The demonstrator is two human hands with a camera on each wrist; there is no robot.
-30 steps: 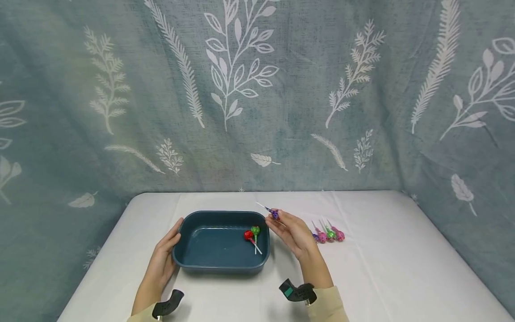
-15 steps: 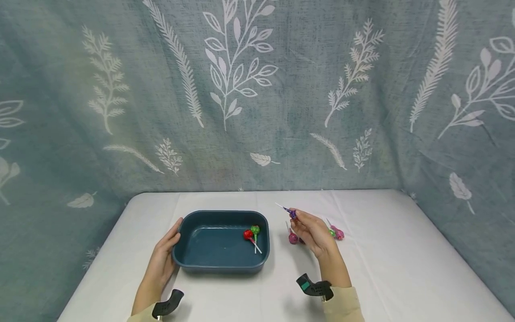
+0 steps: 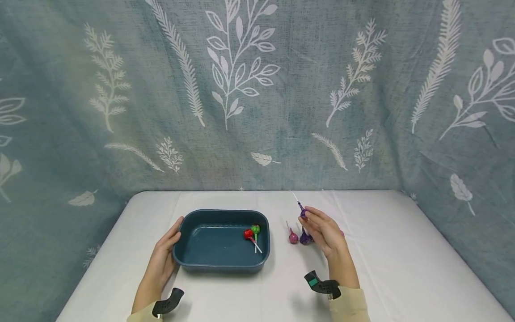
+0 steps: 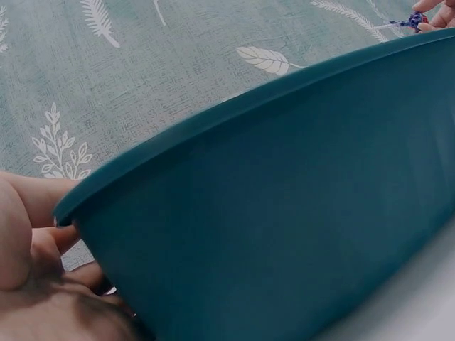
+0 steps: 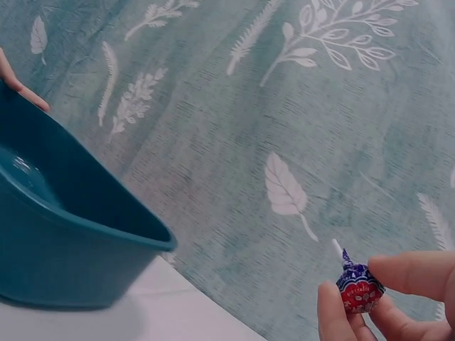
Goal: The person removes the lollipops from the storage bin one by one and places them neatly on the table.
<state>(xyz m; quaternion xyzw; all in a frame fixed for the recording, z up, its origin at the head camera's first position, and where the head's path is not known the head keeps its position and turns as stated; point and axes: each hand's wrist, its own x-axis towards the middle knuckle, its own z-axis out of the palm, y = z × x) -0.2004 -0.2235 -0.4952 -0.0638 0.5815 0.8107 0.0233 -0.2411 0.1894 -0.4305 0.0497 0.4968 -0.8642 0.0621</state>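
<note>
A dark teal plastic tub point(image 3: 221, 269) stands on the white-covered table, a red lollipop point(image 3: 248, 234) and a green lollipop point(image 3: 255, 229) lying crossed at its right end. My left hand point(image 3: 160, 257) rests along the tub's left side, fingers extended against the wall just under the rim point(image 4: 213, 121). Between thumb and fingertips, my right hand point(image 3: 325, 232) pinches a purple-wrapped lollipop point(image 3: 303, 212) by its round head, the white stick pointing up. Its wrapper shows a red label in the right wrist view, where the lollipop point(image 5: 360, 293) is raised to the right of the tub.
Beneath my right hand lie a pink lollipop point(image 3: 293, 238) and a dark purple lollipop point(image 3: 305, 238). A bit of another pink one point(image 3: 342, 233) peeks out behind the hand. A grey-green leaf-print cloth point(image 3: 289, 170) hangs beyond the table's far edge.
My right hand has moved right with the purple lollipop, away from the tub's right rim, and the stick has turned more upright. The left hand and tub have stayed in place.
</note>
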